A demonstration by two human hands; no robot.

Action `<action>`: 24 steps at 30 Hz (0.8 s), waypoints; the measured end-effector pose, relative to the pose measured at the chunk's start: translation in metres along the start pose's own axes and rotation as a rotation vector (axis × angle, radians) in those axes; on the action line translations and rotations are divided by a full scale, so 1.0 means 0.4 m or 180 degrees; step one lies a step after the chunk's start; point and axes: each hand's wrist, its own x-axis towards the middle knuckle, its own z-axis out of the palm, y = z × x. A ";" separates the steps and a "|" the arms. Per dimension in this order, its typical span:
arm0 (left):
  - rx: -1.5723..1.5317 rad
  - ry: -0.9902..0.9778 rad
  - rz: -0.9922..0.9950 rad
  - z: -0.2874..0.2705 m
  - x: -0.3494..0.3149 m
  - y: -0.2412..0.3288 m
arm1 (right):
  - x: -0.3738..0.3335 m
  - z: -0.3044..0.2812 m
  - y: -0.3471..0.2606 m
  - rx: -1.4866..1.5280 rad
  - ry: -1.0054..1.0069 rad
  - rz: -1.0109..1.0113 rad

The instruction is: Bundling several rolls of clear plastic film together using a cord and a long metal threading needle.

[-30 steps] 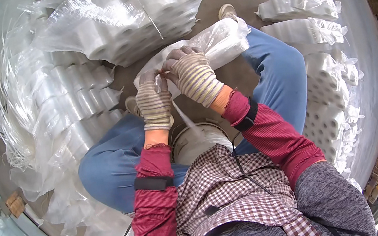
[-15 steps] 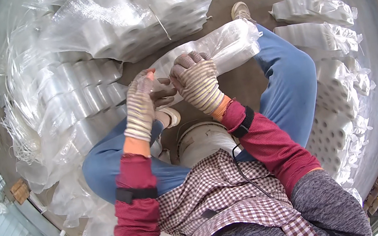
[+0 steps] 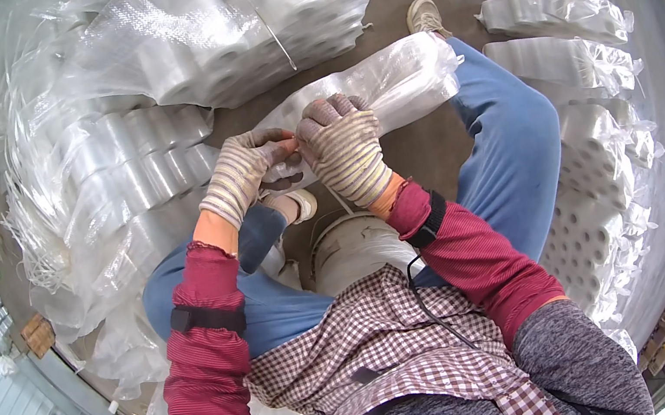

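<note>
A long clear plastic bag (image 3: 404, 81) of white rolls lies slantwise across the space between my knees. My right hand (image 3: 341, 140), in a striped knit glove with dirty fingertips, is closed around the near left end of this bag. My left hand (image 3: 243, 170), gloved the same way, meets it from the left. Its thumb and forefinger pinch close against the right hand; what lies between them is hidden. A thin white strip (image 3: 339, 198) hangs below my right hand.
Large stacks of wrapped white rolls (image 3: 267, 25) stand ahead, with more rolls (image 3: 140, 160) at left beside a bundle of white strips (image 3: 36, 222). Filled bags (image 3: 555, 12) lie at right. A round white container (image 3: 362, 251) stands between my legs.
My left hand has turned and moved in to meet the right hand, its forearm swinging left and its elbow outward. My right hand has barely moved. The white strip now shows beneath it.
</note>
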 end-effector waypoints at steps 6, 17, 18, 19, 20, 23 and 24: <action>0.0637 0.0099 0.0027 0.015 0.008 0.009 | -0.005 -0.004 0.013 0.0256 0.0129 -0.0067; 0.3377 0.0035 0.2350 -0.026 0.020 -0.007 | -0.007 -0.008 0.022 0.0307 -0.0140 -0.0066; 0.3904 0.0094 0.2438 -0.026 0.018 -0.002 | -0.006 -0.008 0.024 0.0307 -0.0194 -0.0066; 0.4433 0.0156 0.2515 -0.027 0.014 0.004 | -0.006 -0.007 0.024 0.0317 -0.0207 -0.0069; 0.4431 0.0158 0.2500 -0.028 0.010 0.024 | -0.006 -0.008 0.023 0.0315 -0.0189 -0.0081; 0.5633 0.0000 0.1499 -0.045 0.009 0.044 | -0.010 -0.015 0.032 0.0448 -0.0201 -0.0106; 0.5497 0.0015 0.1404 -0.053 0.012 0.034 | -0.015 -0.019 0.037 0.0545 -0.0184 -0.0105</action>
